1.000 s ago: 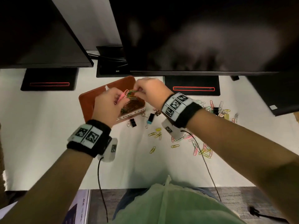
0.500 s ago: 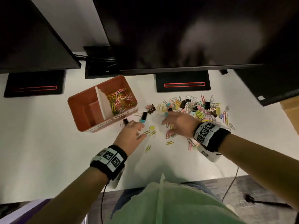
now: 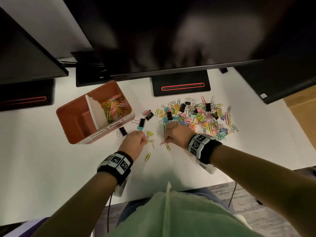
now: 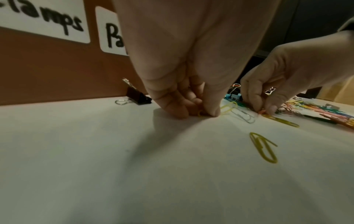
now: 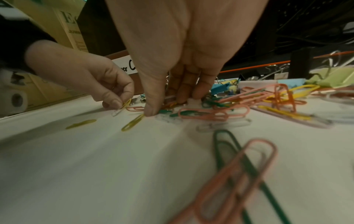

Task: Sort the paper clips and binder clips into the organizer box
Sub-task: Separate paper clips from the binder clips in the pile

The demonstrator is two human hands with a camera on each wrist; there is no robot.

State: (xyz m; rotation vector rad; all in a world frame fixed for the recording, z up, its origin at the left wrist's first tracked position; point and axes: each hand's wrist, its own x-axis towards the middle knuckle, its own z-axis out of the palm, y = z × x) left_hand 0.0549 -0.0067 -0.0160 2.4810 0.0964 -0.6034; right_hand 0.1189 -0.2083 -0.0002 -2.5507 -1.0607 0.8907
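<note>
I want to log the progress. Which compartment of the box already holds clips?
The right compartment, labelled for paper clips, holds a heap of coloured paper clips. The left compartment, beyond the white divider, holds none.

A white desk (image 3: 42,159) sat under dim light, black monitors (image 3: 171,31) looming over it, grey patterned carpet (image 3: 248,194) below its edge.

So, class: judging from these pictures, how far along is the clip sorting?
Early. The box's right compartment holds paper clips; the left looks empty. The left hand pinches a yellow clip, and the right hand picks at a pink clip. The big pile remains, with every binder clip.
</note>
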